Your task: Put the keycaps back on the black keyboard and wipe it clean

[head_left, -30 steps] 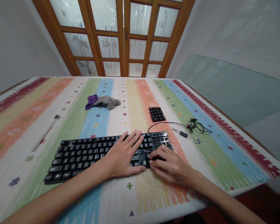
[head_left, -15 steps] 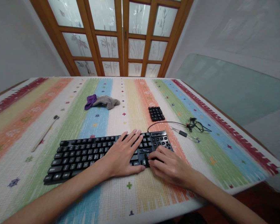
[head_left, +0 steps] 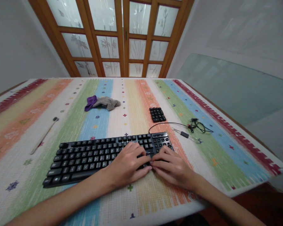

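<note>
A black keyboard [head_left: 89, 155] lies across the striped table mat [head_left: 226, 157] in front of me. My left hand [head_left: 126, 164] rests on its right part with the fingers curled down over the keys and the thumb along the front edge. My right hand [head_left: 173, 168] is at the keyboard's right front corner, fingers bent and pressed together, tips on the keys and touching the left hand's fingertips. What the fingertips hold, if anything, is hidden.
A small black block of keys [head_left: 157, 114] lies behind the keyboard. The keyboard's black cable [head_left: 196, 125] is bundled to the right, beside a small plug [head_left: 185, 134]. A grey and purple cloth [head_left: 102, 102] lies further back. A thin brush [head_left: 43, 136] lies at the left.
My left hand has slid back toward me and its flat, stretched fingers have curled over the keys. The right hand has shifted slightly, staying at the right front corner.
</note>
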The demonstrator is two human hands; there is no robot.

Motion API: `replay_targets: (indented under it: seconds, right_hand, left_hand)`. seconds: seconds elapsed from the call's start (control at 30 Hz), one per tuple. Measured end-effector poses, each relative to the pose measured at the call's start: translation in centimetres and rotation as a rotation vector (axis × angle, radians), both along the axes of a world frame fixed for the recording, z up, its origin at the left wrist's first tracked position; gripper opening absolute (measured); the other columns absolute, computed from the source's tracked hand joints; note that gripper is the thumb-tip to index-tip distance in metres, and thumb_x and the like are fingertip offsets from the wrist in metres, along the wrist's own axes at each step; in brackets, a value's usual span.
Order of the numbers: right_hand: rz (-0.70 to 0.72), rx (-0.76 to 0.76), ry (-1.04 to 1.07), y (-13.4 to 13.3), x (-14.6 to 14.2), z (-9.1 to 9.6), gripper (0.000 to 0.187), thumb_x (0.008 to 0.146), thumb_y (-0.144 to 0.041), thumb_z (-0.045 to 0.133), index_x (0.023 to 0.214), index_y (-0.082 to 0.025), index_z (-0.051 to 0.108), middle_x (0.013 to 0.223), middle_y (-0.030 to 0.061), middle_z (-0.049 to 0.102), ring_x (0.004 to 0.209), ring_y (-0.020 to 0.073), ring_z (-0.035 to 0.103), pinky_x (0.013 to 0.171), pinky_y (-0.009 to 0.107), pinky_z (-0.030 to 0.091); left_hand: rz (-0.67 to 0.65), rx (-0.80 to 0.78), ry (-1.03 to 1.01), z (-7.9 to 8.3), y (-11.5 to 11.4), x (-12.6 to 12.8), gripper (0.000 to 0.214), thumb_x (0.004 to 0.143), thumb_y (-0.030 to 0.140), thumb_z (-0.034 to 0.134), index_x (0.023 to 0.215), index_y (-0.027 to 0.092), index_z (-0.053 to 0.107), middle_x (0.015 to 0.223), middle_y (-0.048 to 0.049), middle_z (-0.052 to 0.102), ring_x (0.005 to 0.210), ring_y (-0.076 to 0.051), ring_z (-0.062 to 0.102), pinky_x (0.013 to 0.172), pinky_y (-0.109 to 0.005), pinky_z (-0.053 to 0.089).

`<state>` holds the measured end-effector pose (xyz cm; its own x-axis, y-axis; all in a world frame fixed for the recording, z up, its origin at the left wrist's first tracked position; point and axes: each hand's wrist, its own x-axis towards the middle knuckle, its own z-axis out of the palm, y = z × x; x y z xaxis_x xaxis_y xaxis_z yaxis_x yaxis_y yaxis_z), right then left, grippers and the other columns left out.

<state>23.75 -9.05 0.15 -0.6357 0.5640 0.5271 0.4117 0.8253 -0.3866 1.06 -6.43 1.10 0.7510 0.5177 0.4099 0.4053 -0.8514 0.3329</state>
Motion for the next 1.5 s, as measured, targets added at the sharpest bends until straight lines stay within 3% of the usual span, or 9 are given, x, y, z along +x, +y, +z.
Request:
replay_targets:
  seconds: [0.3, 0.5, 0.73, 0.93, 1.23, 1.37, 1.5]
  right_hand:
    - [-0.034, 0.217, -0.132, -0.7, -0.5, 0.0, 0.017, 0.093, -0.006, 0.052, 0.09, -0.012, 0.068, 0.081, 0.0091, 0.066, 0.074, 0.0179, 0.05, 0.064, 0.032, 0.046]
    - [-0.011, 0.22, -0.217, -0.9, -0.6, 0.2, 0.021, 0.095, -0.007, 0.048, 0.087, -0.009, 0.067, 0.076, 0.0092, 0.063, 0.073, 0.0187, 0.048, 0.063, 0.032, 0.045]
    - [-0.021, 0.124, -0.245, -0.8, -0.9, 0.7, 0.023, 0.092, -0.005, 0.049, 0.08, -0.012, 0.067, 0.078, 0.0085, 0.063, 0.077, 0.019, 0.05, 0.068, 0.033, 0.047]
    - [-0.105, 0.084, -0.196, -0.2, 0.5, 2.5, 0.017, 0.093, -0.013, 0.053, 0.093, -0.014, 0.07, 0.091, 0.01, 0.068, 0.084, 0.0207, 0.053, 0.074, 0.038, 0.05]
    - [-0.227, 0.084, -0.097, 1.7, 3.8, 4.3, 0.015, 0.091, -0.016, 0.057, 0.091, -0.019, 0.072, 0.087, 0.0072, 0.07, 0.083, 0.0203, 0.058, 0.075, 0.038, 0.049]
    - [-0.224, 0.035, -0.07, 2.8, 3.8, 4.2, 0.014, 0.091, -0.017, 0.058, 0.087, -0.019, 0.071, 0.085, 0.0061, 0.071, 0.082, 0.0196, 0.059, 0.076, 0.037, 0.048]
    - [-0.24, -0.044, -0.029, 4.0, 3.7, 4.3, 0.013, 0.091, -0.018, 0.059, 0.086, -0.02, 0.07, 0.084, 0.0042, 0.072, 0.08, 0.0183, 0.062, 0.08, 0.037, 0.048]
  left_hand:
    - [-0.058, 0.067, -0.051, -1.7, -0.6, 0.6, 0.024, 0.096, 0.017, 0.052, 0.074, 0.015, 0.063, 0.073, -0.0022, 0.056, 0.07, -0.015, 0.048, 0.066, -0.03, 0.041]
    - [-0.055, 0.096, -0.029, -1.8, -0.5, 0.6, 0.028, 0.096, 0.018, 0.052, 0.07, 0.016, 0.061, 0.072, -0.0022, 0.052, 0.067, -0.015, 0.046, 0.06, -0.028, 0.039]
    - [-0.058, 0.088, 0.017, -2.2, -0.5, 0.5, 0.025, 0.096, 0.018, 0.051, 0.075, 0.015, 0.063, 0.076, -0.0036, 0.056, 0.071, -0.016, 0.05, 0.065, -0.03, 0.042]
    - [-0.057, 0.119, 0.048, -0.5, -0.2, 0.0, 0.021, 0.097, 0.023, 0.051, 0.083, 0.016, 0.066, 0.078, -0.0041, 0.059, 0.073, -0.018, 0.051, 0.067, -0.033, 0.043]
    - [0.048, 0.289, 0.061, 1.9, 4.6, -1.0, 0.026, 0.097, 0.023, 0.048, 0.084, 0.014, 0.068, 0.077, -0.0063, 0.06, 0.071, -0.018, 0.05, 0.065, -0.032, 0.042]
    - [0.072, 0.325, 0.084, 1.7, 7.4, 0.1, 0.025, 0.096, 0.022, 0.048, 0.081, 0.015, 0.066, 0.077, -0.0058, 0.059, 0.071, -0.018, 0.052, 0.066, -0.032, 0.044]
    - [0.117, 0.28, -0.001, 0.4, 9.6, 1.9, 0.018, 0.094, 0.021, 0.049, 0.09, 0.016, 0.066, 0.085, -0.0058, 0.06, 0.077, -0.017, 0.056, 0.07, -0.031, 0.047]
